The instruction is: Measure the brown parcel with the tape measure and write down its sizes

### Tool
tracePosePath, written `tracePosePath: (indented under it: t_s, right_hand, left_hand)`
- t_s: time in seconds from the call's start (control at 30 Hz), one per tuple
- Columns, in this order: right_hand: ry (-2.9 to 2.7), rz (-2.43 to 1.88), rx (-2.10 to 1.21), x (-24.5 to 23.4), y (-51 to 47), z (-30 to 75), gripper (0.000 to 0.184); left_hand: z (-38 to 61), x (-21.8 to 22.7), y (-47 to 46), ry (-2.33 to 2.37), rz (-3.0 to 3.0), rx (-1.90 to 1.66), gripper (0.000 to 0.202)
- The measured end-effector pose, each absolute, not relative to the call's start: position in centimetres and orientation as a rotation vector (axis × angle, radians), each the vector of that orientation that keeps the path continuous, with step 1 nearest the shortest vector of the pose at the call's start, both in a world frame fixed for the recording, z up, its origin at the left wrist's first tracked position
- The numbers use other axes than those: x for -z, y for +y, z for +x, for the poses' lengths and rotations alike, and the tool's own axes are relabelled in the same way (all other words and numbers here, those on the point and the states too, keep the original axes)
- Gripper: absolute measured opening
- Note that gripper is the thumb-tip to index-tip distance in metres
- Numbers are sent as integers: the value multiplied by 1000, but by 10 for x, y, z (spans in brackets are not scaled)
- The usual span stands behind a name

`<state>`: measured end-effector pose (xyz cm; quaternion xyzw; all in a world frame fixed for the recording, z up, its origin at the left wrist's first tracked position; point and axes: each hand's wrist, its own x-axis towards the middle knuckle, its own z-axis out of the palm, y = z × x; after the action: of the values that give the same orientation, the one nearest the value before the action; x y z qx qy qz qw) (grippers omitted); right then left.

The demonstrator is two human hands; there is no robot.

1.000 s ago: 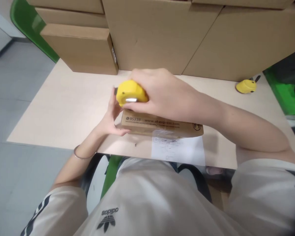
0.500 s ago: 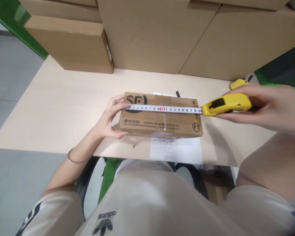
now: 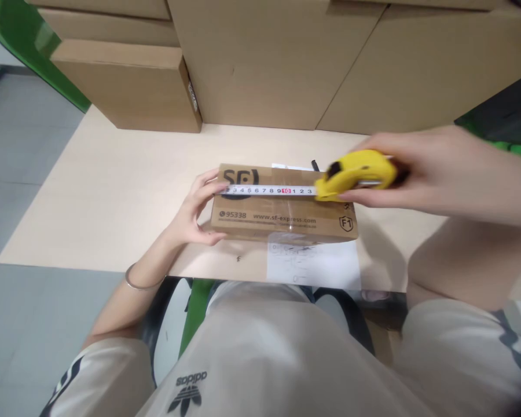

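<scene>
A small brown cardboard box [image 3: 278, 207] with black printing lies on the table in front of me. My left hand [image 3: 193, 214] grips its left end, thumb at the near corner, with a fingertip on the end of the white tape blade [image 3: 267, 190]. That blade runs straight across the top of the box. In my right hand [image 3: 425, 168] is the yellow tape measure [image 3: 364, 171], its case tilted above the right part of the box. The blade enters the case a little past the red 10 mark.
A sheet of paper [image 3: 315, 269] with handwriting sticks out from under the box. Behind it lies a black pen [image 3: 315, 165], partly hidden. Large cardboard boxes [image 3: 273, 63] line the back of the table [image 3: 91, 202], with a flatter carton [image 3: 125, 87] at back left.
My right hand has moved left over the box with the tape measure, and less blade shows outside the case. My left hand keeps its place at the box's left end.
</scene>
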<state>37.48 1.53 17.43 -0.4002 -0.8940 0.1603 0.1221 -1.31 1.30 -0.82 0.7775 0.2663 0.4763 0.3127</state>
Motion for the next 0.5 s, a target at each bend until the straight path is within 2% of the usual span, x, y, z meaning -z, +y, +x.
tracePosePath:
  t_s: [0.07, 0.13, 0.23, 0.33, 0.5]
  right_hand:
    - [-2626, -1130, -491, -174, 19, 327, 34]
    - [-2685, -1066, -463, -170, 21, 280, 37]
    - [-2797, -862, -406, -166, 22, 236, 33]
    - [-2812, -753, -333, -170, 25, 229, 32]
    - [-2514, -903, -322, -195, 26, 262, 50]
  left_hand:
    - [-13, 11, 14, 674, 2043, -1255, 118]
    - [-13, 16, 15, 640, 2010, -1260, 132]
    - [-14, 22, 17, 600, 1996, -1274, 137]
    - [-11, 19, 17, 594, 1968, -1321, 126]
    - [10, -16, -1, 814, 1658, -1377, 86]
